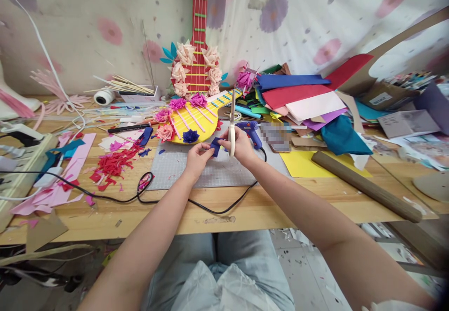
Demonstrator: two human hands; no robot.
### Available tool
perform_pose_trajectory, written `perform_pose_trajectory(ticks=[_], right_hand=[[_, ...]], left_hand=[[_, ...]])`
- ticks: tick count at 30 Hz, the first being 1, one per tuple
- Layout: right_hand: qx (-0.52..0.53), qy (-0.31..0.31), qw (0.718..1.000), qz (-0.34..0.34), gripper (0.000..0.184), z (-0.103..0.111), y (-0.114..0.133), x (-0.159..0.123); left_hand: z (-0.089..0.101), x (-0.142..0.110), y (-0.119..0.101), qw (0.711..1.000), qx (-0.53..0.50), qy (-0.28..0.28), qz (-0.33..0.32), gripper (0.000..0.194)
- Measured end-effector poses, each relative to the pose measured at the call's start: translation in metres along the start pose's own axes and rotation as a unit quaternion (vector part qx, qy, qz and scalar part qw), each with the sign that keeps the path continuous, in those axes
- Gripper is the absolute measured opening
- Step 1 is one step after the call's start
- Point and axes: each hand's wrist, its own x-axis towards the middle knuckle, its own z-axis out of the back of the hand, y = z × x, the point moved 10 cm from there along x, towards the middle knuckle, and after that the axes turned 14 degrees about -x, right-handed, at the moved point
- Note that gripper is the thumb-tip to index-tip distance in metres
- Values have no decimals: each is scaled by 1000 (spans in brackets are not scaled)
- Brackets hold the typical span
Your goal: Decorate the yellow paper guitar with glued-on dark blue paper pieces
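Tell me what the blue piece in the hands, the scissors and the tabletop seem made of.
Blue piece: probably matte paper, judging by its thin, flat look. Scissors: greyish blades, likely metal; smooth cream handles, perhaps plastic. Tabletop: apparently wood, showing grain.

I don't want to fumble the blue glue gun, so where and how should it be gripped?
Probably by the handle of the glue gun, coming from the near right side. The handle slants toward the person, just past the right hand, and the black cord leaves its lower end, so keep fingers above that. The right hand holds scissors.
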Motion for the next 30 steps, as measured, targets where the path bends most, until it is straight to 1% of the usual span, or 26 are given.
perform_pose_trajectory(ticks=[4,7,13,17,20,24,30], right_hand=[[60,-3,997,-50,38,6,-10,4],[87,11,994,-69,39,7,-11,3],[101,28,991,-82,39,8,-10,1],[94,56,991,-79,39,3,-8,-1],[87,85,990,-70,39,-3,-6,-2],[80,109,989,-60,37,-8,-3,-3],[87,85,990,-77,39,-4,-4,-2]], left_hand=[[-1,0,2,1000,3,8,5,26],[-1,0,5,1000,10,13,12,26],[-5,-1,4,999,22,41,15,29],[-4,0,-4,999,14,31,-18,34],[-5,1,-5,999,33,30,-28,35],[-9,1,3,998,31,48,0,38],[-11,-4,8,998,18,57,37,44]])
